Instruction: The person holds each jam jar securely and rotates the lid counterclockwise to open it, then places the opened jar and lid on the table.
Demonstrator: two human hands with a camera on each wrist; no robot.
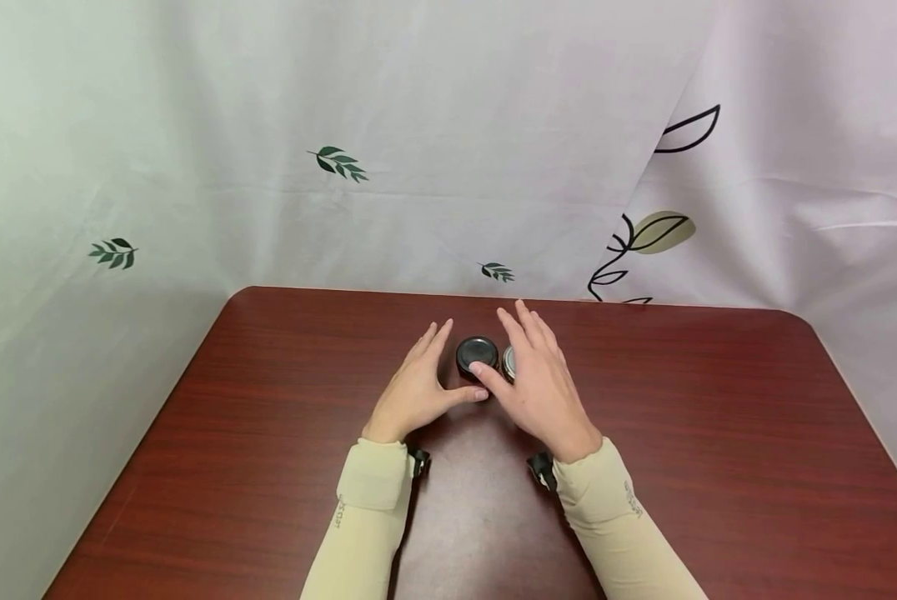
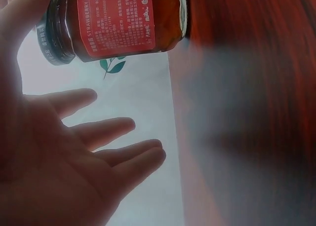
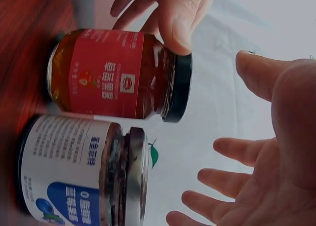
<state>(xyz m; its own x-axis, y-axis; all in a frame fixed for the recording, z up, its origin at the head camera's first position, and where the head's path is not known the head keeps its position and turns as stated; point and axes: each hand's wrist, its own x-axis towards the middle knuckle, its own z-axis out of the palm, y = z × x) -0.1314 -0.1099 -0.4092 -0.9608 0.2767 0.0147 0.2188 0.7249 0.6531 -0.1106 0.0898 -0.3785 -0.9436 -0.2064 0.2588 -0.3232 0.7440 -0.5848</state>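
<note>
Two jars stand upright side by side on the table. The strawberry jam jar (image 1: pixel 478 354) has a black lid; its red label (image 2: pixel 116 23) shows in the left wrist view. Right of it is a jar with a silver lid and a white and blue label (image 3: pixel 64 162), partly hidden by my right hand in the head view. My left hand (image 1: pixel 416 387) is left of the strawberry jam jar, fingers extended, thumb near its lid; I cannot tell if it touches. My right hand (image 1: pixel 542 383) hovers over the silver-lidded jar, fingers extended, thumb apart from the black lid.
The jars are on a dark red-brown wooden table (image 1: pixel 268 400), toward its far edge. Behind it hangs a pale curtain (image 1: pixel 418 108) with printed leaves. Dark wrist straps (image 1: pixel 542 471) show beneath the light yellow sleeves (image 1: pixel 606 500).
</note>
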